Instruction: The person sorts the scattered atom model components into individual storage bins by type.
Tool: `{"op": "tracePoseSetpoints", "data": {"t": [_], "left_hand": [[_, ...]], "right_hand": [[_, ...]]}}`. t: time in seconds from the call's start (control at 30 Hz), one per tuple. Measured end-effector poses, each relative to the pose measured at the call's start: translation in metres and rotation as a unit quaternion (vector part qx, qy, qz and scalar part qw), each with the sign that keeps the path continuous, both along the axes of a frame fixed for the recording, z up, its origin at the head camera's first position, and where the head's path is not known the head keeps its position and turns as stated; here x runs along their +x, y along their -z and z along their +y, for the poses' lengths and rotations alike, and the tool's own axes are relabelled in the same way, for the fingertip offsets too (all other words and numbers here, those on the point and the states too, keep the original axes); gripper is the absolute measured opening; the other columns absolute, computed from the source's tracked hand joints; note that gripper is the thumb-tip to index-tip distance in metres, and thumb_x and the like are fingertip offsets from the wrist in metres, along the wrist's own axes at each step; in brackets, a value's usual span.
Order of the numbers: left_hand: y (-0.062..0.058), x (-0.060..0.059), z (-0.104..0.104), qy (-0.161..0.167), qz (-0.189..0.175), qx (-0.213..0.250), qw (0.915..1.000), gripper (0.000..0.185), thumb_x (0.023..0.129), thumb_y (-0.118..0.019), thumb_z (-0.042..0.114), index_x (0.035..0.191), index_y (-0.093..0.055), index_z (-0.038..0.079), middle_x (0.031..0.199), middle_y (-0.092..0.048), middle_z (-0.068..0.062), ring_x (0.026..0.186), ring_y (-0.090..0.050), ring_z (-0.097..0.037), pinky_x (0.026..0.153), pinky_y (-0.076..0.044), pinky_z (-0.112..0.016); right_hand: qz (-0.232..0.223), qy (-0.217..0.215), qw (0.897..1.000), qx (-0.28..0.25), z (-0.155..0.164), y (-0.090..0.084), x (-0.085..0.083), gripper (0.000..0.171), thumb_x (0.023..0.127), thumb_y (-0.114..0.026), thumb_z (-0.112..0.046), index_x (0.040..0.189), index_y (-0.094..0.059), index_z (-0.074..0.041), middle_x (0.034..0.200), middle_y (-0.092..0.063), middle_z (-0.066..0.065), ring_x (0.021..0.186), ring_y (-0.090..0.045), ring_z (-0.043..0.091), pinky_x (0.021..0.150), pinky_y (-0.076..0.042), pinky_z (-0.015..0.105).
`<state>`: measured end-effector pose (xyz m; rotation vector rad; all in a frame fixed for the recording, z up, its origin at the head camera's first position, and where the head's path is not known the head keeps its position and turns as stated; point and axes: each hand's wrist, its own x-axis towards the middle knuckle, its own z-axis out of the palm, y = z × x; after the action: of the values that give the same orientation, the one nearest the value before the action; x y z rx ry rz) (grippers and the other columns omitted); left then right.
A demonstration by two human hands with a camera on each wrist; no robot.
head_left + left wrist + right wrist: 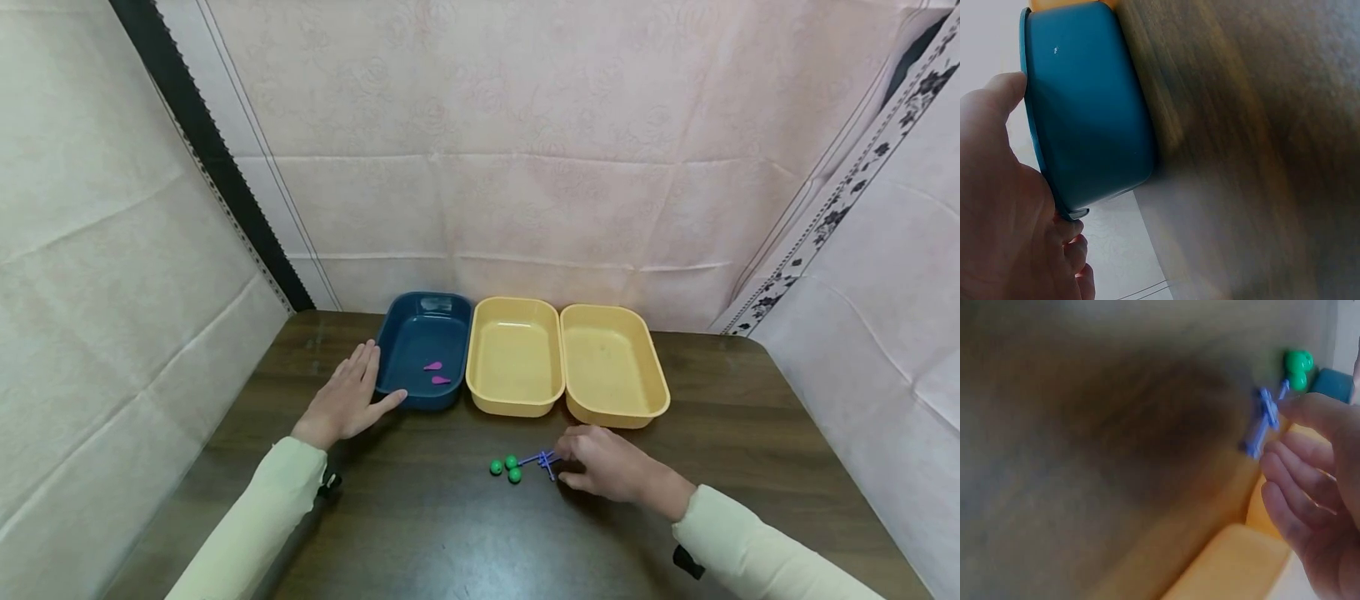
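Note:
Beside the blue tray (424,342), my left hand (347,398) lies with fingers extended along its left side. Its thumb (1009,90) touches the tray's rim. Two small pink teardrop-shaped pieces (441,380) lie inside that tray. My right hand (611,462) is low over the table at several small purple stick-like pieces (545,460), which lie crossed. In the right wrist view the fingertips are right at the purple pieces (1266,415), with thumb and fingers apart; whether they touch is unclear. Three green balls (512,462) lie just left of the purple pieces.
Two yellow trays, a middle one (516,398) and a right one (615,408), stand right of the blue tray in a row. All rest on a dark wooden table (420,533). Pale cloth walls (525,208) enclose the back and both sides.

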<state>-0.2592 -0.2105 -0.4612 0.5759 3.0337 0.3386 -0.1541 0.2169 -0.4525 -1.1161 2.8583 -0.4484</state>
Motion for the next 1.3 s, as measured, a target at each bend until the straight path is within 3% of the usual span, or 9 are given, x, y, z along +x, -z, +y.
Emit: {"op": "tracePoseSetpoints", "data": {"t": [0.3, 0.7, 1.0, 1.3], "left_hand": [[-0.001, 0.000, 0.000, -0.001, 0.002, 0.001, 1.0000, 0.107, 0.102, -0.039, 0.075, 0.167, -0.010, -0.004, 0.177, -0.008, -0.023, 0.164, -0.011, -0.047, 0.133, -0.018, -0.061], [-0.001, 0.000, 0.000, 0.001, 0.003, 0.000, 1.0000, 0.107, 0.102, -0.039, 0.075, 0.167, -0.011, -0.004, 0.177, -0.008, -0.023, 0.164, -0.010, -0.046, 0.133, -0.017, -0.061], [0.000, 0.001, 0.000, -0.001, -0.001, -0.001, 1.0000, 0.106, 0.102, -0.039, 0.075, 0.167, -0.011, -0.004, 0.177, -0.008, -0.024, 0.164, -0.011, -0.046, 0.133, -0.017, -0.062], [0.000, -0.001, -0.001, 0.001, 0.002, 0.004, 1.0000, 0.107, 0.101, -0.038, 0.076, 0.168, -0.010, -0.004, 0.178, -0.008, -0.022, 0.164, -0.011, -0.046, 0.133, -0.017, -0.061]], "right_hand": [[-0.009, 0.062, 0.998, -0.033, -0.011, 0.018, 0.007, 0.015, 0.088, -0.085, -0.018, 0.085, -0.071, -0.012, 0.080, -0.064, -0.006, 0.069, -0.048, -0.004, 0.059, -0.045, 0.015], [-0.016, 0.141, 0.989, -0.041, -0.026, 0.024, 0.010, 0.034, 0.084, -0.079, -0.011, 0.064, -0.053, -0.018, 0.063, -0.044, -0.011, 0.050, -0.035, -0.003, 0.044, -0.029, 0.016], [-0.030, 0.167, 0.984, -0.048, -0.028, 0.025, 0.009, 0.022, 0.082, -0.078, -0.008, 0.069, -0.061, -0.016, 0.063, -0.052, -0.011, 0.050, -0.043, -0.002, 0.044, -0.036, 0.017], [0.011, 0.137, 0.989, -0.063, -0.017, 0.020, 0.006, 0.016, 0.078, -0.080, -0.003, 0.077, -0.068, -0.014, 0.067, -0.059, -0.010, 0.058, -0.047, -0.005, 0.052, -0.044, 0.015]]}}
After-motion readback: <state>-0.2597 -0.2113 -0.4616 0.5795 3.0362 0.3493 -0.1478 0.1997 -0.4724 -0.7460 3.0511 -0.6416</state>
